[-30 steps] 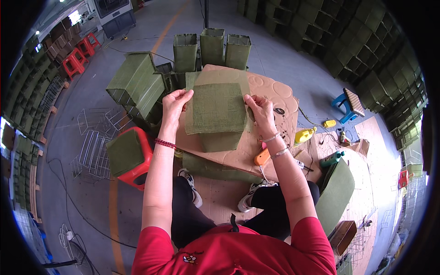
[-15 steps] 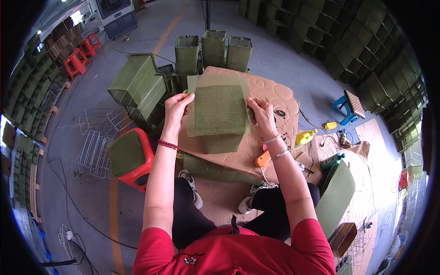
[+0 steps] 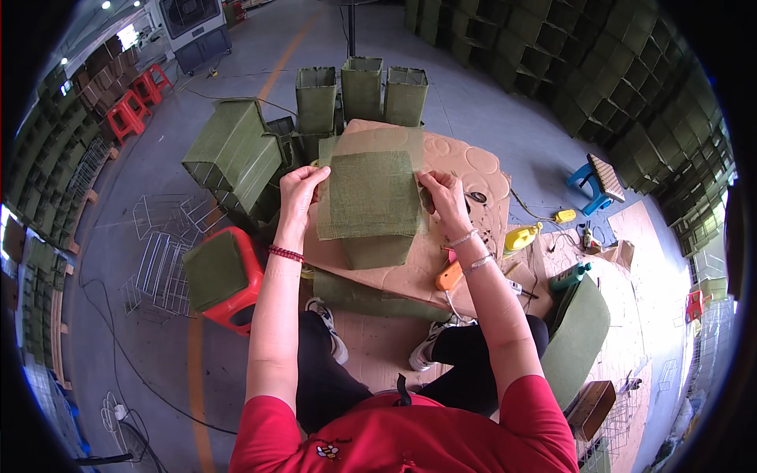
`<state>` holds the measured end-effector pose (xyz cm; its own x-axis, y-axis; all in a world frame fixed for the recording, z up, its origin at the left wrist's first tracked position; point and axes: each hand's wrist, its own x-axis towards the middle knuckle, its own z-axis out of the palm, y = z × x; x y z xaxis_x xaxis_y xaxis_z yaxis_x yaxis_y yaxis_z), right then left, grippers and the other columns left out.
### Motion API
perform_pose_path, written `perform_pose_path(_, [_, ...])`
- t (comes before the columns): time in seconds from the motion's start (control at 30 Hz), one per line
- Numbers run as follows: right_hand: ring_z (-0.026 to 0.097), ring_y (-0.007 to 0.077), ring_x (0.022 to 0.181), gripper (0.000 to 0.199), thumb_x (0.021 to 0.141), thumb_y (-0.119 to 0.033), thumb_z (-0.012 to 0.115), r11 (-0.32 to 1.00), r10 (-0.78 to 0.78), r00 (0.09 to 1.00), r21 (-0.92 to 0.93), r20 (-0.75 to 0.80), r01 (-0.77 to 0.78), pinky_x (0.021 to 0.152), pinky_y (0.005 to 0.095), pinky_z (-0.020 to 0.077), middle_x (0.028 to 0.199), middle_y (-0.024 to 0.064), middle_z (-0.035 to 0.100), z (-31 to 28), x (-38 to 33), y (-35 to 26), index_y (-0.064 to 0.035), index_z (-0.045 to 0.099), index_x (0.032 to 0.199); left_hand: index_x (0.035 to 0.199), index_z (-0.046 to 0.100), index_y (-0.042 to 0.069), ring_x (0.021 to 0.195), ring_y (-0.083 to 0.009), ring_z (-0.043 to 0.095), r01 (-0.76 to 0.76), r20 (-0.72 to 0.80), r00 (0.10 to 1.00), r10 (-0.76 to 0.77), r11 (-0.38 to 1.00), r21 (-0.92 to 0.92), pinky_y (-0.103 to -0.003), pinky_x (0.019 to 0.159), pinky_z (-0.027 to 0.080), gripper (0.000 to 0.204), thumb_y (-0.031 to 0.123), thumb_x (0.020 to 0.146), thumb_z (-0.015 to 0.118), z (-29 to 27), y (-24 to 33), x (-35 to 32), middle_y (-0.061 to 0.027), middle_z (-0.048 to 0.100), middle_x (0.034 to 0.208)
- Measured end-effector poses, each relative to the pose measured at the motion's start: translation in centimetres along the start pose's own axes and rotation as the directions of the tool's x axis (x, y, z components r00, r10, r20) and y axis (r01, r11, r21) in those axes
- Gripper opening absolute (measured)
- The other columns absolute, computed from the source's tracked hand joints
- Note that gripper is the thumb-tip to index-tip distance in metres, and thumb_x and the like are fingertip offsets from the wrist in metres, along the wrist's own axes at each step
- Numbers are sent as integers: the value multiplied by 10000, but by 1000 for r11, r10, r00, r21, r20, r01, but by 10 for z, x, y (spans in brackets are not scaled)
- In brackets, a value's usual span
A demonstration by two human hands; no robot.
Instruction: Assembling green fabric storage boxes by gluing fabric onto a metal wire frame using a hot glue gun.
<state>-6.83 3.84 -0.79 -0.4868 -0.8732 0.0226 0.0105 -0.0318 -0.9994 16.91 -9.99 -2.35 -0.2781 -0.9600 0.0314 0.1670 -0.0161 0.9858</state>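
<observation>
A green woven cloth sheet point(image 3: 371, 193) is stretched between my hands, over a green fabric-covered box form point(image 3: 374, 254) whose near side shows below the cloth's edge. My left hand point(image 3: 300, 193) pinches the sheet's left side between thumb and fingers. At the right side, my right hand point(image 3: 444, 197) is closed on the sheet's edge in the same way. A see-through strip of the mesh runs past the denser middle part. All of this rests above a cardboard sheet point(image 3: 477, 177) marked with round outlines. The cloth hides most of the form.
Three tall green boxes point(image 3: 363, 91) stand beyond the cardboard, with more green boxes point(image 3: 229, 142) at left. A red stool point(image 3: 251, 276) holds green pieces beside wire frames point(image 3: 162, 272). On the right lie an orange-handled tool point(image 3: 449, 276), a yellow bottle point(image 3: 520, 236) and a blue stool point(image 3: 595, 185).
The whole view has shifted slightly. Both hands keep their hold on the cloth, in nearly the same place over the form.
</observation>
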Motion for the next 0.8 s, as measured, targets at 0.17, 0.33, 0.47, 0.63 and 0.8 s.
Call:
perform_pose_path(0.17, [435,63,438,313,887,-281,656,999,23,1000,-44,-9,-24,419,241,311,547,-17,525,3,7,-6,-8,641,734,709,663,89,476,-1,419,-10,-5,1000,10,1000,-9,-180,453,300,157,181,796,757,1,-2,2,79,549,591])
perform_pose_path(0.33, [451,66,489,352,852,-335,696,982,-6,997,-188,-82,-10,448,253,338,577,-17,535,7,24,-8,-7,649,734,689,663,88,473,-4,418,-15,-26,1000,15,1000,10,-186,450,297,160,171,795,749,3,-1,2,78,542,579])
perform_pose_path(0.47, [465,65,529,349,838,-327,715,981,-29,994,-195,-107,8,475,256,356,607,-17,553,10,40,-4,-1,652,729,688,662,87,470,-7,415,-16,-24,1000,17,1000,23,-189,450,296,158,168,796,744,3,2,1,76,539,573])
perform_pose_path(0.63, [482,64,552,307,834,-278,722,993,-55,994,-111,-99,44,494,247,367,625,-19,567,11,43,-1,0,653,724,686,658,89,466,-10,415,5,-19,1000,-5,1000,17,-192,447,292,158,168,794,743,3,6,0,75,539,573])
perform_pose_path(0.8, [486,62,554,271,839,-245,717,998,-39,994,-62,-103,33,497,243,371,627,-21,570,13,40,-1,-14,646,715,699,661,87,474,-19,460,41,-4,999,-41,999,9,-186,454,327,135,148,795,735,0,6,3,61,571,595])
